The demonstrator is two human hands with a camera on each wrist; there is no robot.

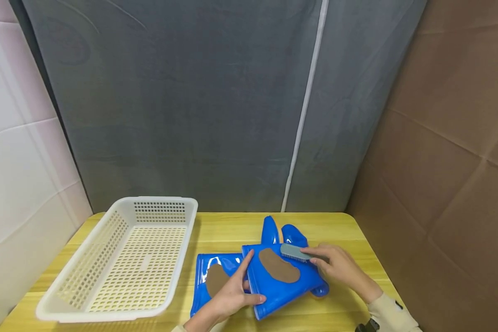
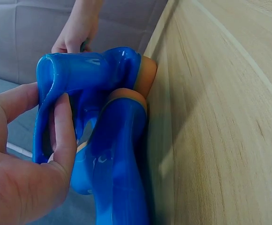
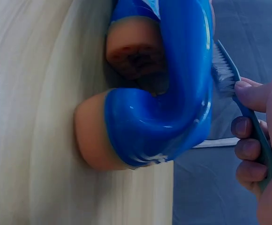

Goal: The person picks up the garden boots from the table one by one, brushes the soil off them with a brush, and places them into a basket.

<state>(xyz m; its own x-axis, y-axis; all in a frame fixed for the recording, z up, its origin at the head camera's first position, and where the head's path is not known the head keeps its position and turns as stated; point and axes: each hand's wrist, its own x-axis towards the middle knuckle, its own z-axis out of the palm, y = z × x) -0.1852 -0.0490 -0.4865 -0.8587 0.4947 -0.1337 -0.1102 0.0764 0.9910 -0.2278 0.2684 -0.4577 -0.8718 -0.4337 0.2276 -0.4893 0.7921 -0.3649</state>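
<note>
My left hand (image 1: 232, 295) grips the top edge of a blue rain boot (image 1: 269, 291), whose shaft lies on its side with a brown patch (image 1: 279, 266) facing up. In the left wrist view, fingers (image 2: 64, 133) are hooked at the rim of the shaft opening. A grey-blue scrub brush (image 1: 293, 251) is in my right hand (image 1: 342, 269), its pale bristles (image 3: 222, 70) right at the boot's surface. Beneath and to the left lies a second blue boot (image 1: 201, 281), with its own brown patch (image 1: 216, 279). Orange soles (image 3: 94, 136) show in the right wrist view.
A white perforated plastic basket (image 1: 178, 272) stands on the left side of the yellow wooden table (image 1: 228, 228). Grey cloth (image 1: 191, 115) hangs behind the table, and brown cloth (image 1: 448, 184) borders its right side.
</note>
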